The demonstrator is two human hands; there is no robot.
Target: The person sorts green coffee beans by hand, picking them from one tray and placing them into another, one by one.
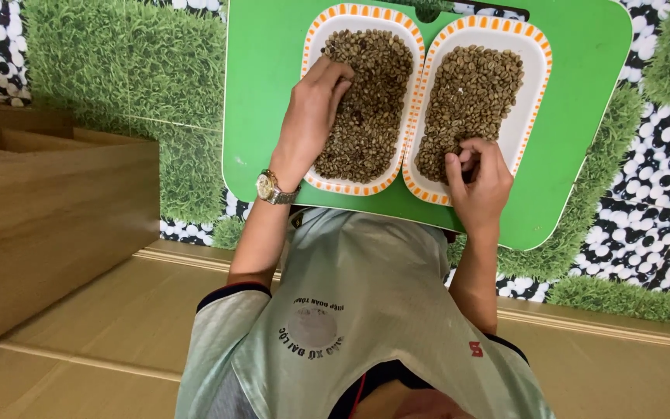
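Our left hand point(316, 109) lay open, fingers spread on the green coffee beans point(366, 101) in the left tray point(313, 39). Our right hand point(478, 182) pinched beans at the right tray point(533, 93)'s near end.

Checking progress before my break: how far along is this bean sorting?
Looks done: right tray holds mostly pale, even beans. In hand: left hand rests on the darker, mixed beans of the left tray; right hand curls over its tray's near end. Left: that mixed tray is heaped, so likely plenty.

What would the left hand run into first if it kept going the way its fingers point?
The left hand points up the picture along the left dish. It would probably push through more of the beans first, then meet the dish's far rim, though depth is hard to judge.
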